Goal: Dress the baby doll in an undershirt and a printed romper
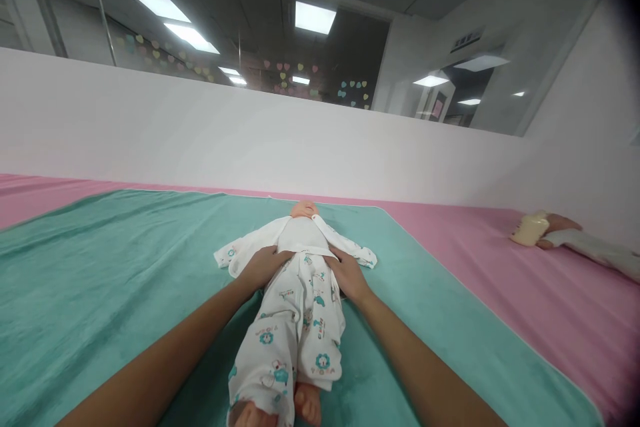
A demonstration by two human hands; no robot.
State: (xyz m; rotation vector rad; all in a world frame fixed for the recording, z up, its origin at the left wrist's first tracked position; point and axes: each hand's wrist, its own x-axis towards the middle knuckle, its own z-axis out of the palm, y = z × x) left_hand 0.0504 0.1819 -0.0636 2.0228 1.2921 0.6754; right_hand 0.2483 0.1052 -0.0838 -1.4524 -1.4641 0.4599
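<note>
A baby doll [303, 209] lies on its back on a teal blanket [165, 267], its feet towards me. It wears a white top [301, 234] with its sleeves spread out, and white printed trousers [285, 320]. My left hand [263, 266] is at the left side of the trousers' waist, fingers closed on the waistband. At the right side of the waist, my right hand [349, 274] has its fingers curled on the waistband too. Some fingertips are hidden by the cloth. Both bare feet show below the trouser legs.
Pink cloth [450, 240] shows around the blanket. Off to the right lies a pale yellow bottle [530, 228], beside what looks like another doll [590, 244] in light clothing, partly cut off. A white wall [250, 134] with a window above stands behind.
</note>
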